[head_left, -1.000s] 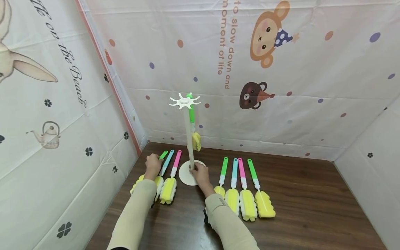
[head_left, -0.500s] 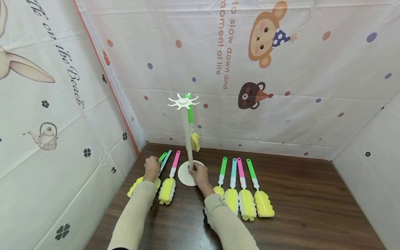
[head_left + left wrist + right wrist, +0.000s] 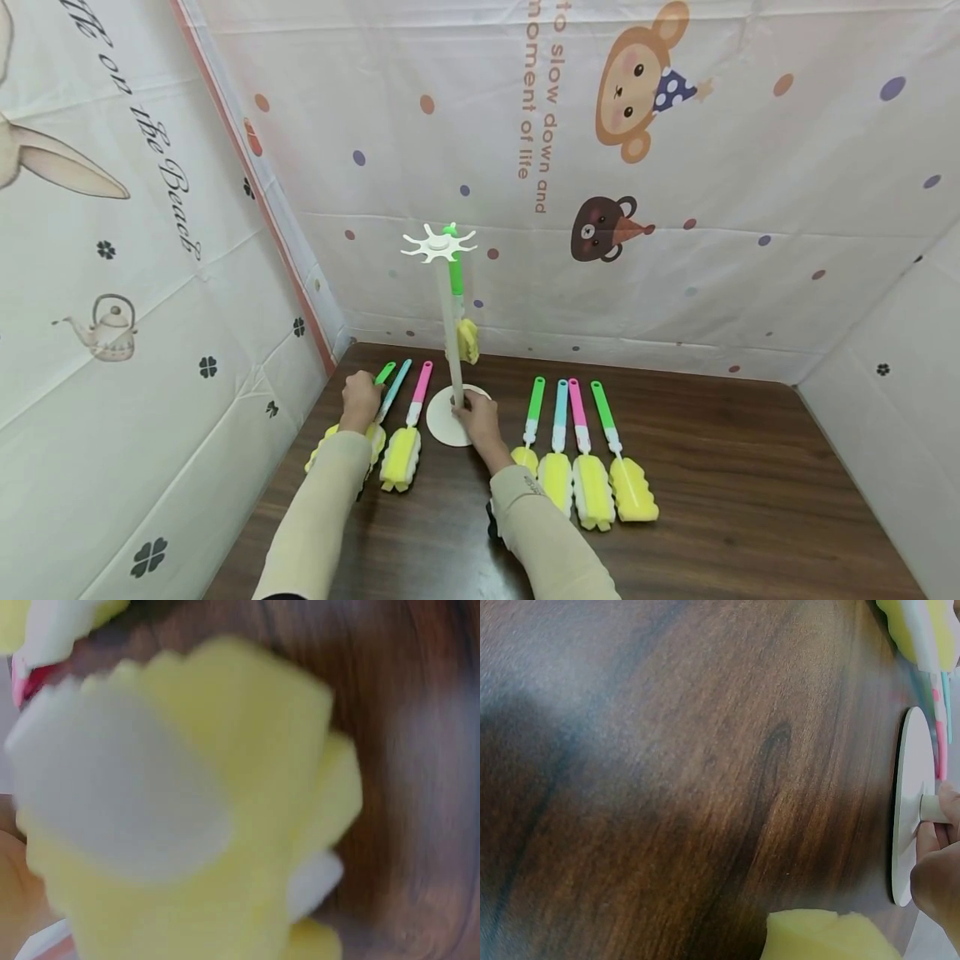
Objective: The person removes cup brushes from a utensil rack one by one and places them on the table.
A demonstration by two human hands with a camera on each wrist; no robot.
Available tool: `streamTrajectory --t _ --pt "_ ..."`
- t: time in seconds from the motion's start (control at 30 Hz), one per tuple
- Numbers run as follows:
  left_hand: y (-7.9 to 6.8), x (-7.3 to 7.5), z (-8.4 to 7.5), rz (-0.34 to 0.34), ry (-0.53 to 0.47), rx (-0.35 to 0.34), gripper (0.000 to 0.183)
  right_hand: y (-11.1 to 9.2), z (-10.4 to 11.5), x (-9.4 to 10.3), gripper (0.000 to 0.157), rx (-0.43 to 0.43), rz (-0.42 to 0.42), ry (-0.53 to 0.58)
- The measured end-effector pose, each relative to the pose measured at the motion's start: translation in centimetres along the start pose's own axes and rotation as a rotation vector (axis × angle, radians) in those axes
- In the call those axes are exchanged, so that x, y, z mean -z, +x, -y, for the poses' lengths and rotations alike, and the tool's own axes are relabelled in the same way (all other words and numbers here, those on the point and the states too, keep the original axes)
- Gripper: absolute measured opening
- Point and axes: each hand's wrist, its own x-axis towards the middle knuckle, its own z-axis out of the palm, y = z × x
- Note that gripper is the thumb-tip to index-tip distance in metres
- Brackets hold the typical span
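My left hand [image 3: 362, 400] holds a green-handled sponge bottle brush [image 3: 386, 372] at the left of the table. Only the tip of its handle shows past the fingers in the head view. Its yellow and white sponge head [image 3: 247, 772] fills much of the left wrist view, blurred. Beside it lie a blue-handled brush [image 3: 395, 390] and a pink-handled brush [image 3: 402, 457]. My right hand [image 3: 482, 421] grips the foot of the white stand's pole [image 3: 450, 333], just above the round base [image 3: 442, 425]. A green-handled brush [image 3: 456, 275] hangs from the stand's hooked top [image 3: 438, 245].
Right of the stand lies a row of brushes: a green one [image 3: 535, 404], a blue one [image 3: 556, 479], a pink one [image 3: 595, 492] and another green one [image 3: 633, 492]. My right sleeve partly covers the row's left end. Printed cloth walls [image 3: 375, 292] surround the dark wooden table [image 3: 735, 483].
My left hand has shifted slightly left with the green-handled brush, uncovering more of the blue-handled one. The right hand stays on the pole.
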Motion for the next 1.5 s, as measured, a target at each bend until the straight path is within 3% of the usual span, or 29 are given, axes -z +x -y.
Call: streamTrajectory --t 0.3,0.57,0.9,1.23,1.37,1.5 --pt "0.3 1.0 -0.1 -0.027 0.003 -0.012 0.019 0.1 0.0 0.2 0.016 0.009 -0.002 -0.001" --pt "0.3 0.0 0.0 -0.019 0.006 -0.021 0.028 -0.2 0.0 -0.1 0.016 0.011 -0.006 0.003" --pt "0.2 -1.2 -0.6 -0.034 0.081 -0.063 0.024 -0.3 0.1 -0.2 0.016 0.003 -0.009 0.010" --pt "-0.1 -1.4 -1.1 -0.041 0.063 -0.032 0.027 -0.2 0.2 0.0 0.015 -0.008 -0.012 0.022" --pt "-0.3 -0.8 -1.5 -0.026 0.015 -0.041 0.030 -0.3 0.3 0.0 0.014 0.003 -0.007 0.027" --pt "-0.1 0.3 -2.9 -0.012 -0.164 -0.079 0.037 -0.2 0.0 0.0 0.014 0.006 -0.011 0.035"
